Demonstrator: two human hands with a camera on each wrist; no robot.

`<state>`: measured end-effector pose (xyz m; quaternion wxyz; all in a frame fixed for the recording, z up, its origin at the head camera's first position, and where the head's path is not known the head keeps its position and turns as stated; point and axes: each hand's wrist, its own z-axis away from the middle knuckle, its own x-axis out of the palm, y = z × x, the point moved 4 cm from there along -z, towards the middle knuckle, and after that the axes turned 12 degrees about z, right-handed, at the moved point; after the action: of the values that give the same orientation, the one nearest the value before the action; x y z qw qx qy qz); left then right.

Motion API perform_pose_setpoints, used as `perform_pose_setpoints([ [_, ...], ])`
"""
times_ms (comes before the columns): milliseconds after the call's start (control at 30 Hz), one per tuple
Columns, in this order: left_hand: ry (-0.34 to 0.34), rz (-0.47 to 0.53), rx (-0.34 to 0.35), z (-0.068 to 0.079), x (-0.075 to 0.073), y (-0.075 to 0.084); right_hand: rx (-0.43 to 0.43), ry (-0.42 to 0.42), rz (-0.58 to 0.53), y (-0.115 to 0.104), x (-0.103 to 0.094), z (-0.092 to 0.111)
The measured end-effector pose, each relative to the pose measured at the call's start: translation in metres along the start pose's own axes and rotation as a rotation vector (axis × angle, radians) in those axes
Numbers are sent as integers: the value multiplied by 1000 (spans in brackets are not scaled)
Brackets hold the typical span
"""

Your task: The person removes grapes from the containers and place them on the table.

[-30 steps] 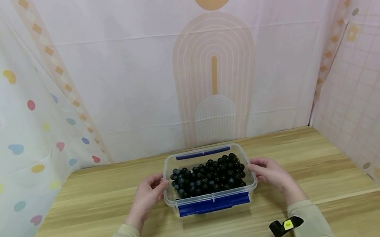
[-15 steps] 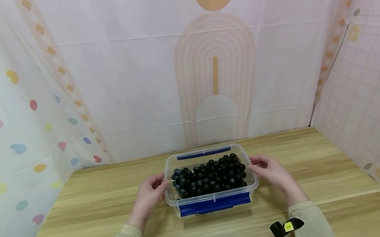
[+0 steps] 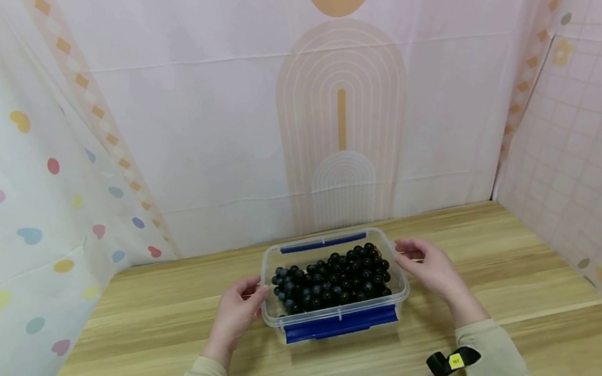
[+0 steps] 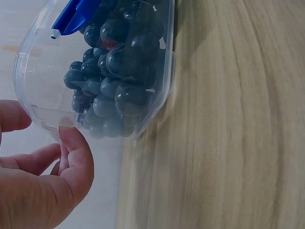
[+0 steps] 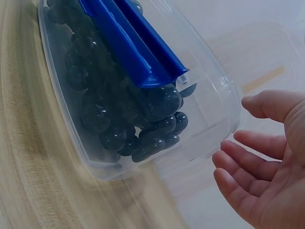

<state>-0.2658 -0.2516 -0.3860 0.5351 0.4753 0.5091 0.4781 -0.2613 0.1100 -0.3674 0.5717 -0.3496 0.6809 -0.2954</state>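
The left hand (image 3: 235, 306) grips the clear box (image 3: 329, 325) of grapes (image 3: 331, 281); the right hand (image 3: 427, 270), relaxed, lies just beside it.

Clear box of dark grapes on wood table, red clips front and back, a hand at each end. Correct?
Red is wrong: the front clip and back clip are blue, as the head view shows. Rest stands: clear box of dark grapes on wood table, left hand and right hand at its ends.
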Motion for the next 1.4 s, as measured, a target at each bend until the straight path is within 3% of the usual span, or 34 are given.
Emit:
perform_pose_setpoints([
  [400, 3, -3, 7, 3, 1, 3, -149, 15, 10, -12, 1, 0],
  [700, 2, -19, 21, 3, 2, 4, -254, 64, 148, -24, 3, 3],
  [1000, -5, -22, 30, 3, 2, 4, -382, 22, 223, -31, 6, 7],
  [1400, -4, -31, 28, 4, 1, 4, -473, -45, 303, -31, 10, 9],
])
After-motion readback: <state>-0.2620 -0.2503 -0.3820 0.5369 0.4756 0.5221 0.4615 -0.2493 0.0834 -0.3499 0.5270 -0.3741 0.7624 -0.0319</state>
